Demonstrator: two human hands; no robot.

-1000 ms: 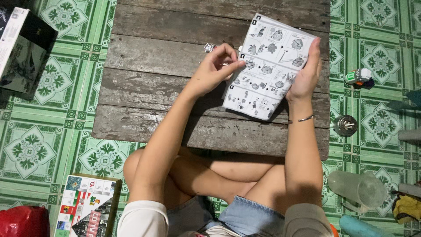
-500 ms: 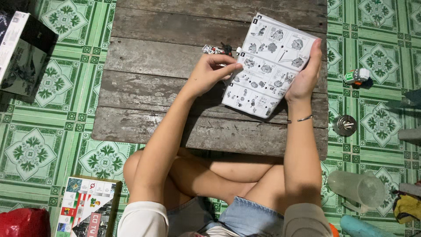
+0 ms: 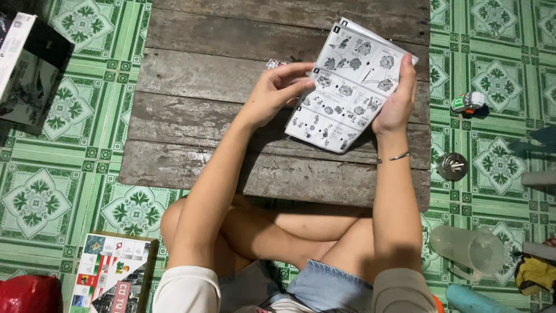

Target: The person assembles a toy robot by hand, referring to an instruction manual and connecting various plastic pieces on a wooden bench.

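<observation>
A white instruction leaflet [image 3: 347, 87] with black-and-white building diagrams is held tilted above a low weathered wooden table [image 3: 202, 98]. My left hand [image 3: 277, 93] grips its left edge with fingers curled over the page. My right hand [image 3: 397, 101] holds the right edge, thumb behind, a thin bracelet on the wrist. A small pile of toy pieces [image 3: 274, 64] peeks out just above my left hand on the table. My crossed legs sit under the table's near edge.
Green patterned floor tiles surround the table. An open box [image 3: 26, 69] lies at the far left, a colourful toy box [image 3: 113, 272] at the lower left beside a red bag [image 3: 26, 294]. At right are a small toy vehicle [image 3: 468, 103], a metal floor drain [image 3: 452, 166] and a clear plastic cup [image 3: 469, 249].
The leaflet and both hands have stayed in nearly the same place. My left fingers shifted slightly on the page edge, covering more of the small pieces behind them.
</observation>
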